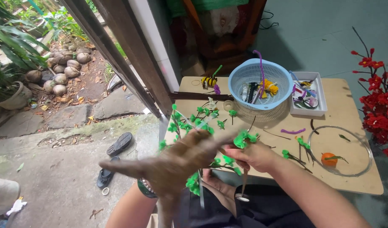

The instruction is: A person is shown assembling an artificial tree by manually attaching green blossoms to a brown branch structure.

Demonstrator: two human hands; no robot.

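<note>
My left hand (173,162) is blurred, fingers spread wide, in front of a bunch of thin stems with green fuzzy leaf tufts (194,120). Whether it grips a stem I cannot tell. My right hand (253,154) is closed around stems of the same bunch, with a green tuft (244,138) just above its fingers. Both hands hover over the near left edge of a small wooden table (350,177).
On the table stand a blue plastic basket (259,80) of craft bits, a white tray (308,93), a clear round lid (340,150) with an orange piece (329,159), and loose purple and green stems. Red artificial flowers (380,101) rise at right. Sandals (120,143) lie on concrete at left.
</note>
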